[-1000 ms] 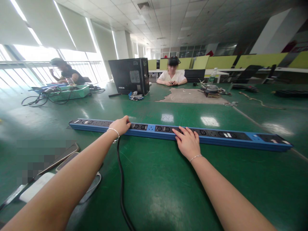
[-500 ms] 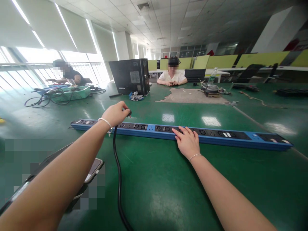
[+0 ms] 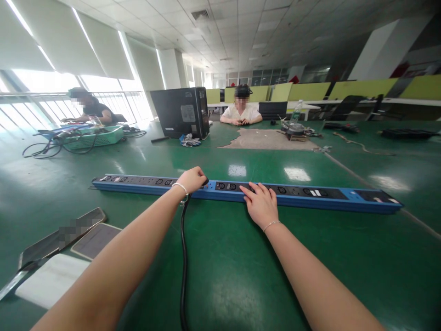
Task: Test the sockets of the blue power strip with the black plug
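Observation:
A long blue power strip (image 3: pixel 310 200) with black socket panels lies across the green table. My left hand (image 3: pixel 192 179) is closed around the plug end of a black power cord (image 3: pixel 183 266), low over the strip just left of a blue socket section (image 3: pixel 211 185). Most of the plug is hidden by my fingers, and I cannot tell whether it touches a socket. The cord hangs below my left wrist and runs to the bottom edge of the view. My right hand (image 3: pixel 261 202) lies on the middle of the strip with its fingers spread, holding nothing.
At lower left lie two phone-like devices (image 3: pixel 94 241) and a white flat object (image 3: pixel 51 280). Farther back are a green basket (image 3: pixel 103 138) with cables, a black computer case (image 3: pixel 181 112) and gloves (image 3: pixel 190 140). Two people sit across the table; a bottle (image 3: pixel 296 111) stands behind.
My left hand has moved right and down along the strip, bringing the cord's plug end with it. My right hand stays on the strip. The view has shifted slightly.

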`<state>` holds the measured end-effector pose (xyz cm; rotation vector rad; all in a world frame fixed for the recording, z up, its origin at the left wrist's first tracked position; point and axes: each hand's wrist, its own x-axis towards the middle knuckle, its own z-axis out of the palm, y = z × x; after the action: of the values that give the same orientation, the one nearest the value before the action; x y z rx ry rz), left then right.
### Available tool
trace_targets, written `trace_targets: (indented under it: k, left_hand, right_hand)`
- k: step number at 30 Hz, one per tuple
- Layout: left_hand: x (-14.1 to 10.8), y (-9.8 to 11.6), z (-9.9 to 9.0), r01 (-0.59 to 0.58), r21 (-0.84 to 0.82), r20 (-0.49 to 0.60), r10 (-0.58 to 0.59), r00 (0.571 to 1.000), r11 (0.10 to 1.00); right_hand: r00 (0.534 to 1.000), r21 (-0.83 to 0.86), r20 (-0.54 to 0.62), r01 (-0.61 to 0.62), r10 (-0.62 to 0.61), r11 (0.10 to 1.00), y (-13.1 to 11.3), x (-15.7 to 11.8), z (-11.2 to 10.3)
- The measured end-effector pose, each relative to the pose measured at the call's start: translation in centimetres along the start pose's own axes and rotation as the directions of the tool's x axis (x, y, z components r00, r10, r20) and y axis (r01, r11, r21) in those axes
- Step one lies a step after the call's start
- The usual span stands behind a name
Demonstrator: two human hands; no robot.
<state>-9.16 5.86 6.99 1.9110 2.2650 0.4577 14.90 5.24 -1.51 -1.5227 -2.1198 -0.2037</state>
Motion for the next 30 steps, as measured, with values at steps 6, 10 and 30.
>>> trace_targets:
  k: [6, 10, 30]
  left_hand:
    - [0.8, 0.7, 1.4, 0.005, 0.007, 0.041, -0.006, 0.999, 1.0]
    - [1.0, 0.9, 1.4, -0.008, 0.05, 0.052, 0.005, 0.999, 0.999]
    - [-1.3, 3.0, 2.5, 0.014, 0.21, 0.001, -0.014, 1.0, 0.978]
  right_hand:
    - [1.0, -0.005, -0.006, -0.004, 0.004, 1.0, -0.1, 0.0, -0.1]
    - [1.0, 0.0, -0.005, -0.007, 0.007, 1.0, -0.1, -0.1, -0.1]
    - [1.0, 0.019, 0.011, -0.024, 0.024, 1.0, -0.4, 0.0, -0.3]
